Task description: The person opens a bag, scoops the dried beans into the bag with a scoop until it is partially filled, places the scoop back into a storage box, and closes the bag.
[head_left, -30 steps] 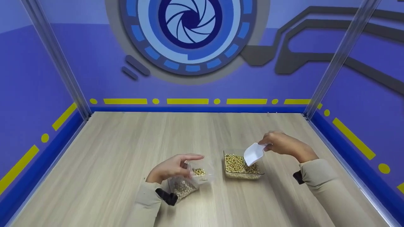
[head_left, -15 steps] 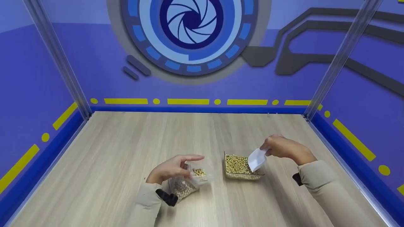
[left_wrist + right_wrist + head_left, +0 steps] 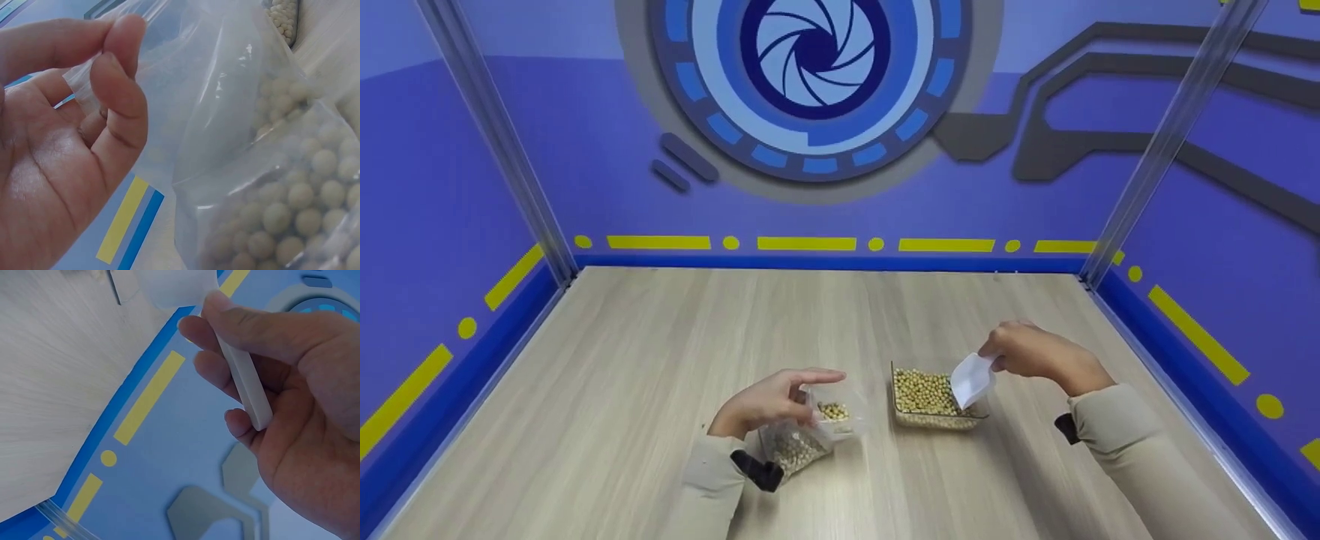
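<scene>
Nearest, to the near left of the clear dish (image 3: 937,423), a beige sleeve (image 3: 706,484) with a black wrist piece (image 3: 759,471) slants in over the pale wood-grain table (image 3: 720,322); another beige sleeve (image 3: 1147,442), with black at its cuff, comes in to the dish's near right. A clear plastic bag (image 3: 796,450) of pale round beans sits to the near left of the dish, well short of touching it. Its mouth turns toward the dish, and yellowish beans show inside. The left hand (image 3: 769,401), just left of the dish, pinches the bag's edge; in the left wrist view two of its fingertips come together at the film.

The dish is rectangular and holds yellowish beans (image 3: 921,391). Over its right end tilts a white scoop (image 3: 972,380), blade slanting down toward the beans; whether the lip touches them I cannot tell. The right hand (image 3: 1039,356), beyond the dish's right end, is clamped on the scoop's handle, its thumb along it and fingers curled round.

Farther, behind the dish, stands a blue-purple wall (image 3: 585,172) with yellow dashes (image 3: 806,244) along its foot and a round shutter-like emblem (image 3: 815,150) above.
</scene>
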Demonstrator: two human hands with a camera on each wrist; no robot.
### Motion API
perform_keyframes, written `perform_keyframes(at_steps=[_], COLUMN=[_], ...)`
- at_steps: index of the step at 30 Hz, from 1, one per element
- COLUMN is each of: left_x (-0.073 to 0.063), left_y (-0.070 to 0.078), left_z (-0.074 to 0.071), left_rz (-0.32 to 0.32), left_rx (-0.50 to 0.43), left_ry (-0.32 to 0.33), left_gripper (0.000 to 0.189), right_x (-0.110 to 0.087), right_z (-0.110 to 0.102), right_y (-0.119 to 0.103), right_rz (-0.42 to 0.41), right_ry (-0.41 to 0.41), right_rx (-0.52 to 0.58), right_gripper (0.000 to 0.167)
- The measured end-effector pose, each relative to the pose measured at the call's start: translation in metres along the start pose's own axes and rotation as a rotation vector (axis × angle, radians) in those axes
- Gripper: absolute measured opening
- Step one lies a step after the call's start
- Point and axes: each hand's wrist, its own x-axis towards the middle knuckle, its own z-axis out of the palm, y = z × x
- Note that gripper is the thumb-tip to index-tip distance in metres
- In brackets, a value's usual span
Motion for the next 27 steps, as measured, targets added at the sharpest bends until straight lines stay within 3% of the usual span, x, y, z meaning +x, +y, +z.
perform_keyframes(at_steps=[9,19,27], left_x=[-0.0008,-0.0012,-0.0007], left_y=[-0.0009,0.001,0.0014], left_z=[0.0022,0.0001,-0.0007], left_rz=[-0.025,-0.037,0.001], left_rx=[0.013,0.026,0.005], left_ry=[0.02,0.031,0.001], left_gripper=[0.07,0.069,0.067], right_x=[-0.0002,0.0001,0.0003], right_z=[0.0057,-0.0007,-0.0005], right_y=[-0.0005,-0.0061,-0.0062], right_rz=[-0.035,-0.008,0.031], right_ry=[0.038,0.045,0.013], right_rx=[-0.054,-0.116,-0.135], right_gripper=[0.009,0.009,0.009])
